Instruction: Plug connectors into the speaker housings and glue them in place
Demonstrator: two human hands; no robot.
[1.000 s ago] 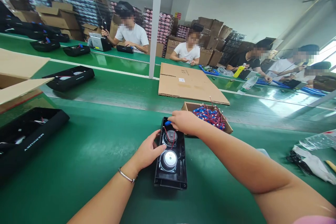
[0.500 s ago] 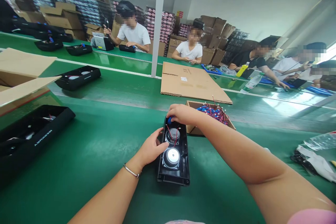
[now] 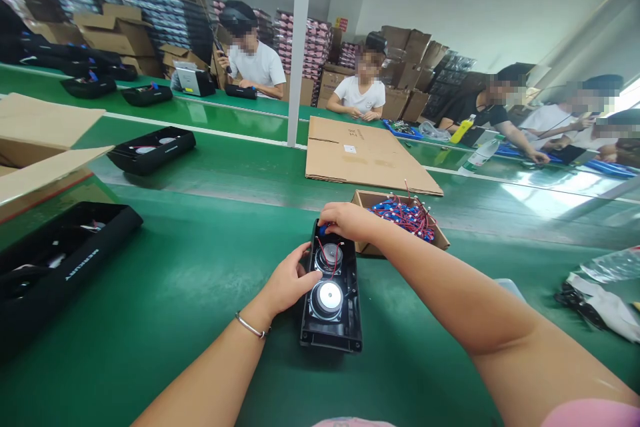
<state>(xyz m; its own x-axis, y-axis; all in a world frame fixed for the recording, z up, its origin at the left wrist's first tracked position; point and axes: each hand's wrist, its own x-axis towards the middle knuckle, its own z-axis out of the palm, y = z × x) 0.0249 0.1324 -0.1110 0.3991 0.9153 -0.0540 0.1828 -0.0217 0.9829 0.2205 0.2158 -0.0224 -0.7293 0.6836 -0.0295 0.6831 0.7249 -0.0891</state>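
Note:
A black speaker housing [image 3: 353, 307] lies lengthwise before me, its open side up. Two round speaker drivers [image 3: 329, 296] sit inside, with thin red wires [image 3: 334, 265] by the far one. My left hand [image 3: 289, 280] clasps the housing's left side, thumb over the rim near the drivers. At the far end, my right hand [image 3: 346, 220] has its fingers closed on a small blue part [image 3: 323, 230], mostly hidden under them. Just beyond my right wrist is a cardboard box [image 3: 441, 240] of blue parts with red and dark wires [image 3: 405, 213].
Other black housings stand to the left, a near one [image 3: 75, 260] and a farther one [image 3: 153, 150]. An open carton [image 3: 50, 123] is at far left. Flattened cardboard [image 3: 370, 157] lies ahead. A plastic bottle [image 3: 613, 267] rests at right. Several co-workers sit across the bench.
My hands and the housing stay nearly in place; the right hand shifts very slightly. Across the bench, a co-worker's raised hand with a tool has moved a little to the right.

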